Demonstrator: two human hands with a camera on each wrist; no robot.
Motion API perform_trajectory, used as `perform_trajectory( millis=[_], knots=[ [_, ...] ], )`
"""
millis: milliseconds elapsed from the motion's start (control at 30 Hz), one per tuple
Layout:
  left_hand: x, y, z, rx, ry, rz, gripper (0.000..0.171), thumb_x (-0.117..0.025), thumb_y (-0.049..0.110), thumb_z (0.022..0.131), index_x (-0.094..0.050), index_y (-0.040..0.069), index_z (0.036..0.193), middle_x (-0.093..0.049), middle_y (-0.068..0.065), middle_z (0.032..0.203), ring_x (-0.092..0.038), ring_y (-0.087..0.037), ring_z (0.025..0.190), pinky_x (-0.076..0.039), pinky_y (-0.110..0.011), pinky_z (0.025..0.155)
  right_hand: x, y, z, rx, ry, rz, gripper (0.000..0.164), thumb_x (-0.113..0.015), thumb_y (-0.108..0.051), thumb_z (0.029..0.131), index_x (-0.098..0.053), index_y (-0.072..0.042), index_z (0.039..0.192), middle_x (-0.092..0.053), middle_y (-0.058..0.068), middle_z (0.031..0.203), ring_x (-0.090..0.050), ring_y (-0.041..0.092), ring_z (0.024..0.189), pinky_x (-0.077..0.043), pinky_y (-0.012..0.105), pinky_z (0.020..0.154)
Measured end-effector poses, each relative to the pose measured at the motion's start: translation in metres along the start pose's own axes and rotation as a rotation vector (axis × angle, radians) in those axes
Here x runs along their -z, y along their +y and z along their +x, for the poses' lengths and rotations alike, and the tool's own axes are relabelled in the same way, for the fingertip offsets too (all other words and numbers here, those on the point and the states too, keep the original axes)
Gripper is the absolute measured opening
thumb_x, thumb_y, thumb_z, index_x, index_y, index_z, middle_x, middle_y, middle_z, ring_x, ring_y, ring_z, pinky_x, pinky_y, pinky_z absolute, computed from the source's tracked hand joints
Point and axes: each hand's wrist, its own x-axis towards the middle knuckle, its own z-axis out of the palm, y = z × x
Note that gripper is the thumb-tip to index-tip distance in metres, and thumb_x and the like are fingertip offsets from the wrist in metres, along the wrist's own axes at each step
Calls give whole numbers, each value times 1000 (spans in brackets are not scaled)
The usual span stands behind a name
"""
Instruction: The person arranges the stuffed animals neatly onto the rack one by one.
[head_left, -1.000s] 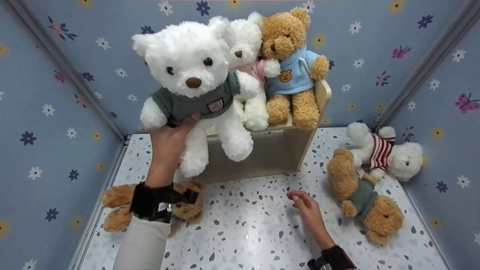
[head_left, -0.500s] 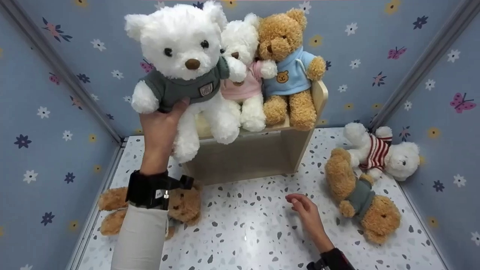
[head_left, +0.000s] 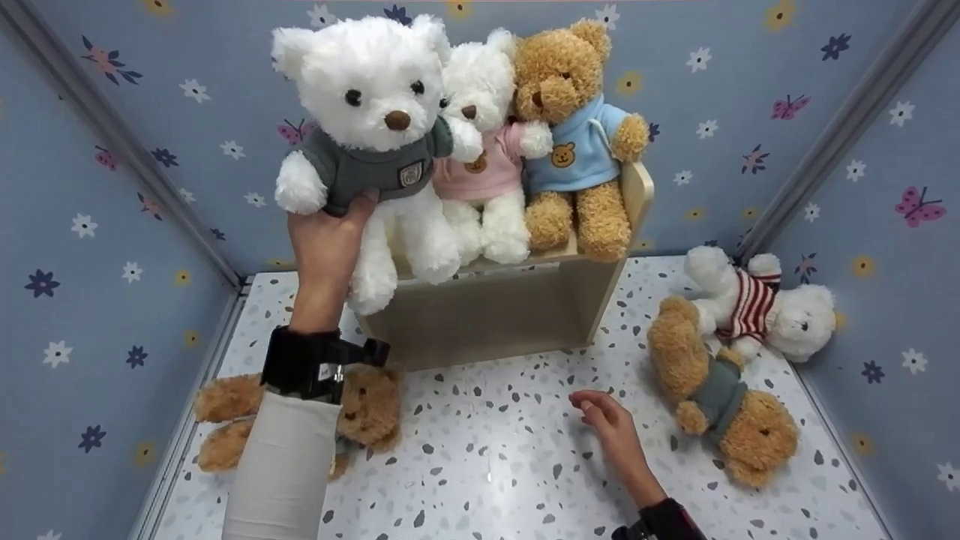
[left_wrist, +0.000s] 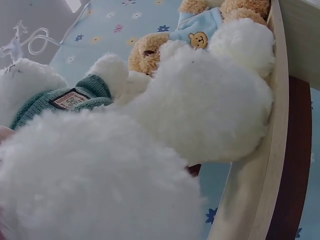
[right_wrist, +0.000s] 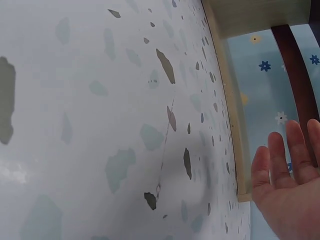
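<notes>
My left hand [head_left: 326, 244] grips a large white teddy bear [head_left: 367, 90] in a dark green shirt by its lower side, thumb across the front of the shirt. The bear is upright at the left end of a wooden shelf's top board [left_wrist: 255, 200]. Beside it sit a white bear in a pink top [head_left: 487, 169] and a brown bear in a light blue hoodie [head_left: 574, 142]. In the left wrist view the held bear's white legs fill much of the frame. My right hand [head_left: 611, 427] is over the speckled table with relaxed fingers, holding nothing.
On the right lie a brown bear in a green shirt [head_left: 724, 394] and a white bear in a striped sweater [head_left: 754, 304]. Another brown bear [head_left: 371, 409] lies under the left forearm, partly hidden. Flowered panels [head_left: 97, 315] enclose the table [head_left: 487, 450].
My left hand has moved the white bear back and down onto the shelf's left end, uncovering more of the pink-topped bear. The right hand has stayed nearly still.
</notes>
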Motion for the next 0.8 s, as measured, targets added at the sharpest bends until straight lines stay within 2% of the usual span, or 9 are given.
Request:
perform_trajectory(
  millis=[133, 333, 433, 500, 567, 633, 800],
  knots=[
    [-7, -7, 6, 29, -42, 65, 56, -76, 10, 83, -58, -7, 134, -67, -17, 126, -61, -22, 115, -45, -29, 103, 1, 0, 0, 9, 3, -3, 29, -58, -21, 108, -68, 1, 124, -70, 15, 124, -64, 17, 115, -54, 28, 94],
    [-16, -13, 13, 98, -92, 112, 61, -71, 16, 92, -47, -5, 144, -59, -19, 135, -57, -26, 123, -44, -31, 105, 1, 3, 1, 32, 12, 1, 29, -57, -18, 108, -68, 4, 123, -70, 18, 122, -66, 14, 112, -55, 27, 90],
    [-20, -16, 14, 102, -77, 203, 59, -71, 20, 93, -50, -5, 143, -61, -20, 135, -57, -30, 125, -43, -35, 108, 1, 3, 1, 31, 11, 5, 29, -57, -19, 108, -69, 3, 123, -70, 17, 121, -66, 13, 112, -55, 29, 92],
    [-22, -20, 14, 113, -52, 280, 56, -71, 25, 94, -55, -4, 140, -63, -19, 133, -58, -30, 124, -43, -36, 108, 0, 3, 0, 33, 5, 4, 29, -57, -20, 108, -69, 3, 123, -70, 16, 122, -65, 14, 112, -55, 34, 94],
    [-23, -25, 15, 128, -28, 317, 53, -71, 28, 95, -59, -1, 137, -65, -17, 132, -59, -28, 124, -42, -34, 108, 0, 2, 0, 33, -2, 6, 29, -57, -20, 108, -69, 2, 123, -70, 16, 122, -65, 15, 113, -55, 40, 97],
    [-23, -31, 17, 157, -20, 303, 49, -69, 29, 97, -61, -1, 135, -64, -14, 133, -58, -26, 123, -42, -31, 108, -1, 2, -1, 35, -5, 6, 29, -56, -20, 108, -69, 2, 123, -70, 16, 122, -64, 16, 113, -54, 45, 98],
    [-22, -45, 22, 223, -112, 68, 50, -55, 25, 107, -47, -2, 149, -53, -12, 151, -48, -19, 139, -35, -18, 112, -2, 0, 0, 25, -1, 14, 27, -57, -17, 108, -69, 2, 122, -70, 16, 122, -65, 17, 113, -54, 44, 98]
  ],
)
